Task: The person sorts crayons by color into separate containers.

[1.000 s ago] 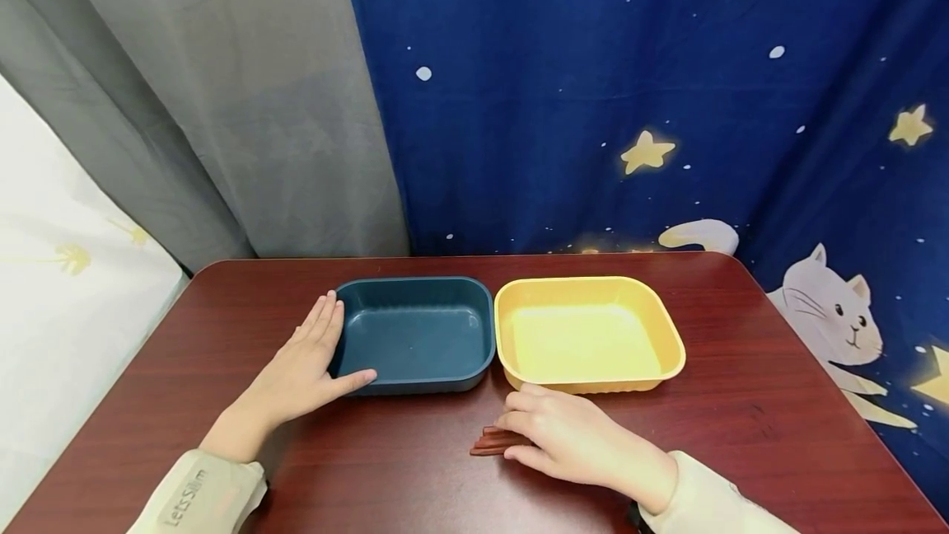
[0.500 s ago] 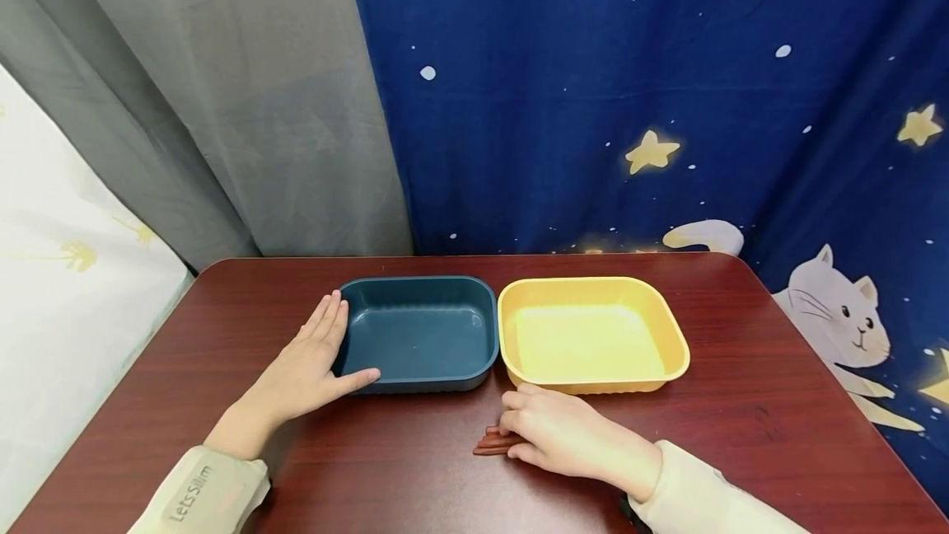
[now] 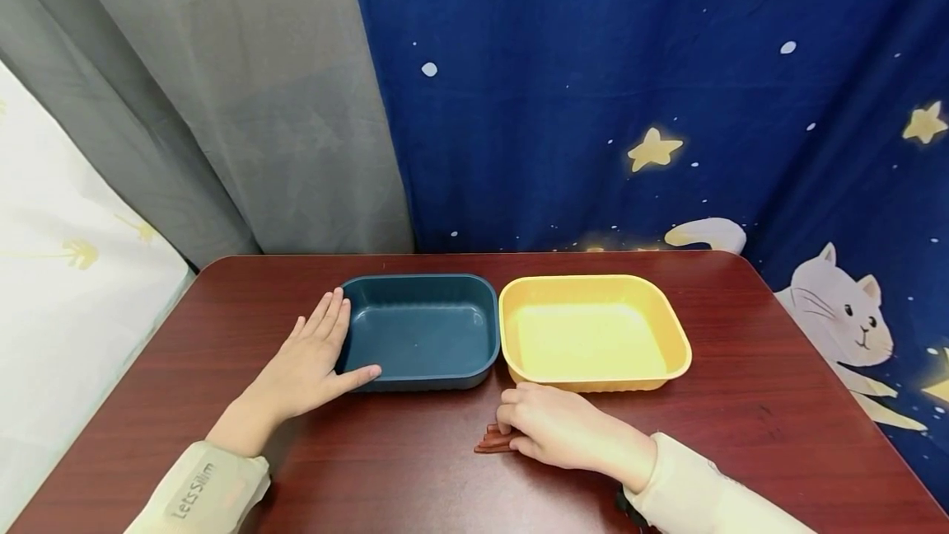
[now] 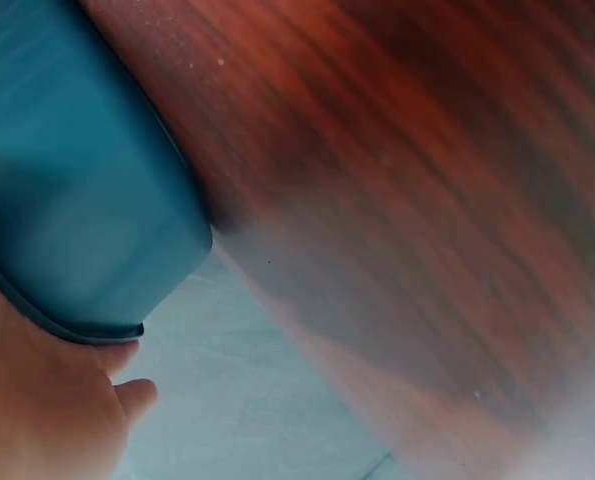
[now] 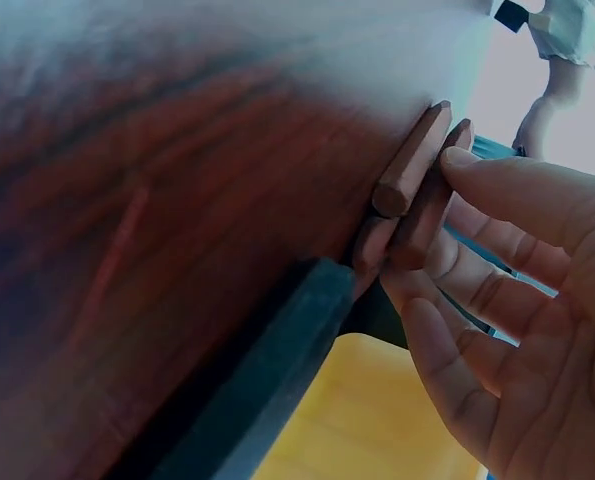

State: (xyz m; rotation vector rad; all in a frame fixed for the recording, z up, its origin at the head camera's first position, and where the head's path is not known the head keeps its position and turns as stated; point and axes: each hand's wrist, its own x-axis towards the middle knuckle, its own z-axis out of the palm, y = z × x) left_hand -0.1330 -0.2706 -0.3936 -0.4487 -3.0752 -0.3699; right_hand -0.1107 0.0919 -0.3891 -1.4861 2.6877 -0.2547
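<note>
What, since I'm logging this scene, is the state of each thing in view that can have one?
Dark blue bin: upright, empty.
Yellow bin: upright, empty.
Brown sticks: bunched close together, at least one pinched; whether lifted, cannot tell.
Left hand: fingers straight, touching the dark blue bin.
Right hand: fingers curled, holding brown sticks.
Gray curtain: hanging.
Blue curtain: hanging.
</note>
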